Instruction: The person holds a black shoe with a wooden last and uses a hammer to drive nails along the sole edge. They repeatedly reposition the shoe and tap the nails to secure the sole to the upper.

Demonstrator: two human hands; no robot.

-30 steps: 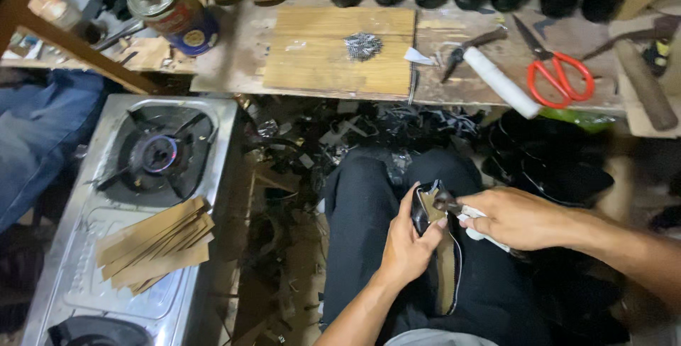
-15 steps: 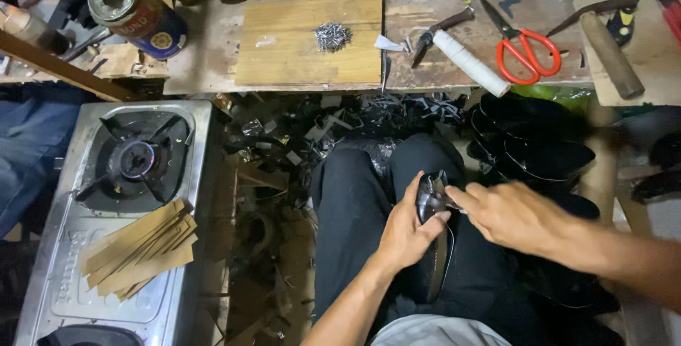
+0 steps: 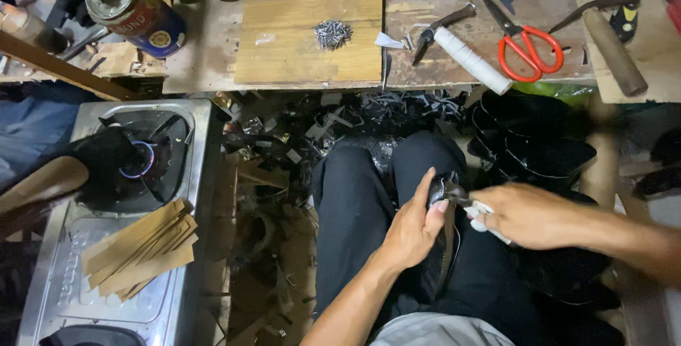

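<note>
On my lap, across black trousers, lies a black shoe upper (image 3: 445, 261). My left hand (image 3: 415, 229) grips it at its top end, thumb pressed against the edge. My right hand (image 3: 528, 215) is closed around a pair of pincers (image 3: 455, 193) with a white-wrapped handle. The dark jaws of the pincers bite the leather edge right beside my left thumb. Both hands nearly touch. The lower part of the shoe is hidden between my legs and under my left hand.
The bench ahead carries a wooden board (image 3: 284, 48) with a heap of small nails (image 3: 332, 34), red-handled scissors (image 3: 528, 48), pliers (image 3: 461, 44), a hammer (image 3: 613, 41) and a tin can (image 3: 131, 5). At left, a gas stove (image 3: 120, 296) bears tan strips (image 3: 138, 250); another shoe (image 3: 99, 165) hovers over its lit burner. Black soles (image 3: 539, 147) are stacked at right.
A black shoe on a tan form has come in from the left over the stove burner. My hands stay together on the shoe upper, the pincers still at its edge.
</note>
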